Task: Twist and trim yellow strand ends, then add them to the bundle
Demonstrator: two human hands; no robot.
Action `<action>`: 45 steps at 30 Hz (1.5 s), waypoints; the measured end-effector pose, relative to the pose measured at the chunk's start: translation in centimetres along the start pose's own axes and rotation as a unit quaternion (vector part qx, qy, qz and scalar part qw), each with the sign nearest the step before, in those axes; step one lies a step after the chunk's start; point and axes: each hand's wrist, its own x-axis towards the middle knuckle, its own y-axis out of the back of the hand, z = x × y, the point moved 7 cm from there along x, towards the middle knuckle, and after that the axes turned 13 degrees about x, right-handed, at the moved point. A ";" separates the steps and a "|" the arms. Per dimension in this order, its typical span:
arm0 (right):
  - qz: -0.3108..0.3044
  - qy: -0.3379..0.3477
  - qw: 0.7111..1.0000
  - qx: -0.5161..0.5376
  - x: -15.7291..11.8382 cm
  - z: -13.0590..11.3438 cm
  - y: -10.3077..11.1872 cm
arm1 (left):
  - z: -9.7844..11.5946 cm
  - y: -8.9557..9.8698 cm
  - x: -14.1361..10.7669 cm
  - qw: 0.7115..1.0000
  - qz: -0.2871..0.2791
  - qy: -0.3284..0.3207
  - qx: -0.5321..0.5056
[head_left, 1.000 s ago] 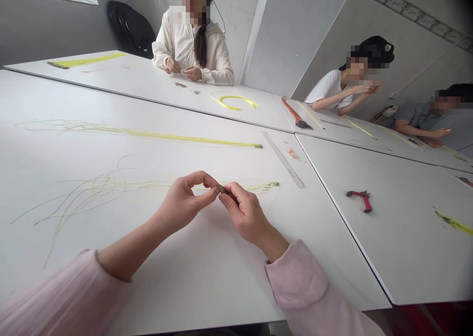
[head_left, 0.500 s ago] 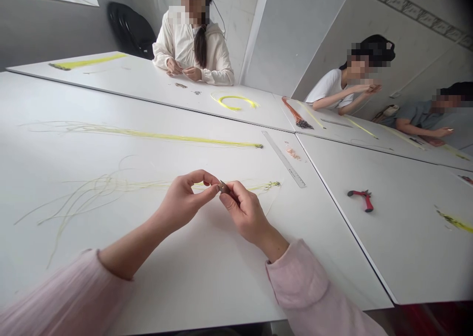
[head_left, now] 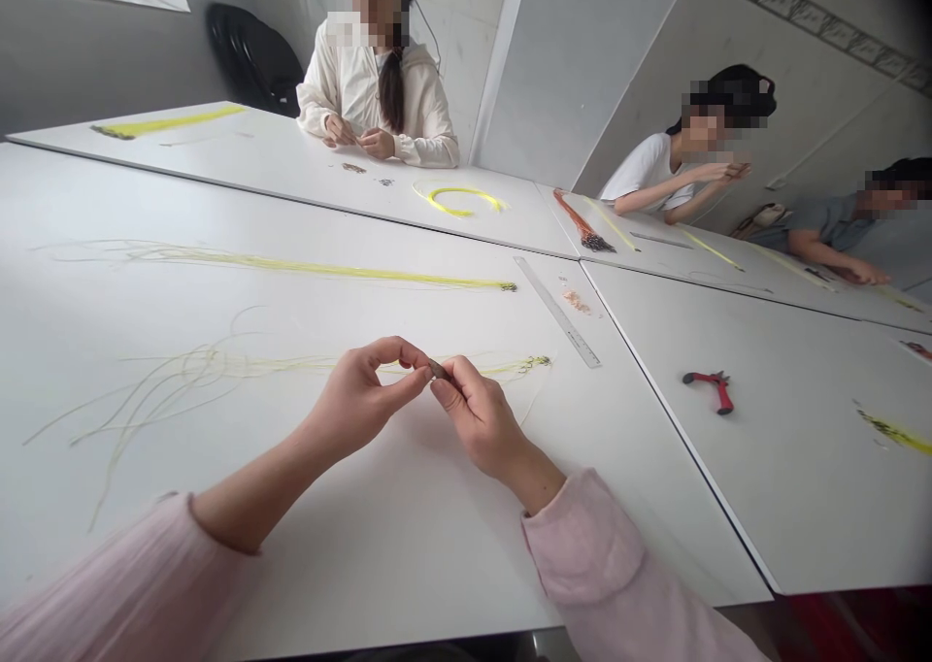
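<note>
No text, label, brand or number can be read. Fine graduations are seen along the edge of the metal ruler (head_left: 557, 313), but any figures printed beside them are too small and blurred to be made out. To the right of the ruler, no lettering can be made out on the red-handled pliers (head_left: 710, 388) either.

The small dark piece (head_left: 438, 369) pinched between the left hand (head_left: 356, 397) and right hand (head_left: 481, 426) was half hidden by fingers, too small to identify; the left sleeve (head_left: 109, 594) and right sleeve (head_left: 604, 565) ran off the picture's bottom edge.
</note>
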 end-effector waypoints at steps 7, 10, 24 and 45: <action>0.005 -0.003 1.000 0.001 0.1 0.1 0.0 | 0.0 0.0 0.1 1.000 0.004 -0.004 0.009; 0.004 -0.005 1.000 0.004 0.0 0.0 0.0 | 0.0 -0.1 0.1 1.000 0.000 -0.007 0.003; 0.003 0.003 1.000 -0.018 0.0 -0.3 0.0 | 0.3 0.0 0.0 1.000 0.007 -0.020 0.012; 0.098 -0.069 0.975 0.189 0.2 0.8 1.1 | -1.0 -1.0 0.1 0.995 -0.021 0.027 -0.089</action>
